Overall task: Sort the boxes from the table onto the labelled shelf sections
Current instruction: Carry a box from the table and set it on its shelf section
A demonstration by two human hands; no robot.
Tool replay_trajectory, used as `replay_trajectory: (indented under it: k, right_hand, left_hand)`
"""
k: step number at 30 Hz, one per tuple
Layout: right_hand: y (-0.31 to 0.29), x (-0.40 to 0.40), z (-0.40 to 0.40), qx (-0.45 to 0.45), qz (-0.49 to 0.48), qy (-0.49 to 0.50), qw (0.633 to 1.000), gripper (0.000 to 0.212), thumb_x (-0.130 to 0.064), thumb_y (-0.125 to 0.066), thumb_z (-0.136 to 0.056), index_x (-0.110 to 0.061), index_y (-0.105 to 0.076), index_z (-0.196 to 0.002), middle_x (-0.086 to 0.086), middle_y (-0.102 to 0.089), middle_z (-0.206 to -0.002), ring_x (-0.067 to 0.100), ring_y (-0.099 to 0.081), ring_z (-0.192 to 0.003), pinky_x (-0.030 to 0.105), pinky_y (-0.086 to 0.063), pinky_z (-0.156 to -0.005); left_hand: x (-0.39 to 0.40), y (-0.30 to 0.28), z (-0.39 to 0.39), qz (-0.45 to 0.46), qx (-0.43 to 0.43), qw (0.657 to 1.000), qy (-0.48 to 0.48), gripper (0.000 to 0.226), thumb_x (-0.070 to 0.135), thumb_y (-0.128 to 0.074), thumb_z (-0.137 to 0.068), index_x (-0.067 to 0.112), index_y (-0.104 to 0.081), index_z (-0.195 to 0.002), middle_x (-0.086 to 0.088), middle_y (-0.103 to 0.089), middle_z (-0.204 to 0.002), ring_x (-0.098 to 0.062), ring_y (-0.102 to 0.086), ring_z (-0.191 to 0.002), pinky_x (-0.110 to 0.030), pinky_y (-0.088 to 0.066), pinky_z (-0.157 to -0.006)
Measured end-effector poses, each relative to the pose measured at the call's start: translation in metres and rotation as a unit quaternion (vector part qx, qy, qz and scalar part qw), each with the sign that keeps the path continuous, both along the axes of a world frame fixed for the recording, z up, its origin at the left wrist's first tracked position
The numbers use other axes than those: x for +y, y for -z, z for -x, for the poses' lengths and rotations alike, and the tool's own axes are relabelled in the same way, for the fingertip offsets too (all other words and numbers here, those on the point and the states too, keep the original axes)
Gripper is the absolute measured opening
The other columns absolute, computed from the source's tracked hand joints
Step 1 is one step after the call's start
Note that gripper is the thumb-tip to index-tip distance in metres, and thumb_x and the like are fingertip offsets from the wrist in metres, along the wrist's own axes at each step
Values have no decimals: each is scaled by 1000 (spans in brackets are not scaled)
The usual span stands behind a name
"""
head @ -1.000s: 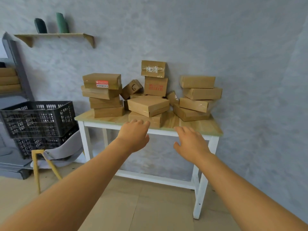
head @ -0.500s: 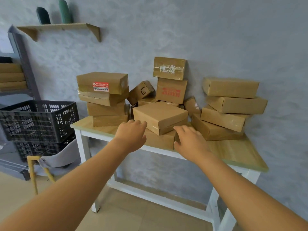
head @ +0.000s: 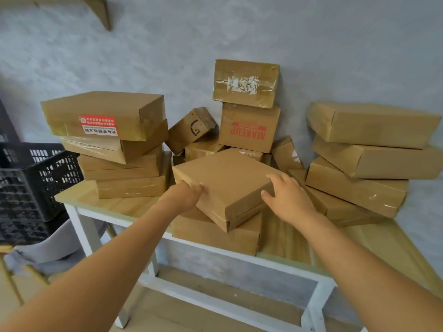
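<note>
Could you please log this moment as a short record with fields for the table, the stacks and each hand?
table: wooden top, white frame, against the wall
front box: flat square box, lying askew on another box at the front edge
left hand: left hand on the flat box's left edge, fingers curled on it
right hand: right hand on its right corner, fingers spread
left stack: top box bears a red label
middle: MAKEUP box under a taped box
beside table: black crates

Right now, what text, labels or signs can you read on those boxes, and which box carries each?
"MAKEUP", red, printed upside down: upright box at the back.
Red and white sticker: on the top box of the left stack, print too small to read.
Torn white label: topmost box, illegible.
Smiley mark: tilted small box.
</note>
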State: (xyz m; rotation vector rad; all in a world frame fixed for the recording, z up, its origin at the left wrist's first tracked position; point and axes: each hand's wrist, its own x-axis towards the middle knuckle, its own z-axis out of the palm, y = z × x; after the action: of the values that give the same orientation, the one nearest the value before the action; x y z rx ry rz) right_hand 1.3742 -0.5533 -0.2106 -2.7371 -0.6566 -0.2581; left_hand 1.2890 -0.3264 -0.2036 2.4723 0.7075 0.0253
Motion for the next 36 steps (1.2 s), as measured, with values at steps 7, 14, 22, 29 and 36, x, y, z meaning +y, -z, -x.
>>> replay_trajectory:
  k: [7,14,22,29,36]
  right_hand:
    - [-1,5,-96,97,-88,43,990,60,-46,-44,-101,-13,-36,-150,14,-45,-148,35,-42,-135,45,-41,-107]
    - [1,13,-129,235,-132,13,963,46,-53,-55,-95,-13,-66,-113,6,-66,-111,23,-60,-98,36,-49,-83]
    - [-16,18,-125,287,-251,-17,925,49,-58,-57,-91,-21,-52,-123,2,-57,-121,21,-56,-105,37,-48,-83]
    - [-61,13,-108,409,-421,-89,804,62,-65,-65,-81,-29,-54,-130,2,-69,-119,22,-65,-109,39,-53,-89]
    - [-91,6,-83,305,-526,-110,786,89,-63,-77,-61,-22,-53,-137,3,-70,-122,22,-68,-107,38,-56,-86]
  left_hand:
    - [18,19,-45,295,-27,945,-138,76,63,-42,-97,7,-34,-148,-16,-52,-134,-34,-56,-119,-41,-51,-99]
    - [15,24,-63,385,-95,891,-219,78,63,-60,-87,13,-39,-143,-12,-54,-129,-32,-56,-114,-45,-51,-99]
    - [26,-9,-43,452,-267,834,-169,59,46,-69,-87,20,-48,-135,-12,-61,-116,-32,-62,-104,-48,-55,-87]
    - [28,-57,-25,454,-380,806,-13,38,31,-62,-91,23,-58,-128,-6,-71,-114,-23,-70,-96,-39,-56,-75]
    - [24,-100,-31,317,-358,878,-22,50,42,-62,-94,26,-48,-140,-3,-65,-123,-22,-64,-104,-40,-51,-91]
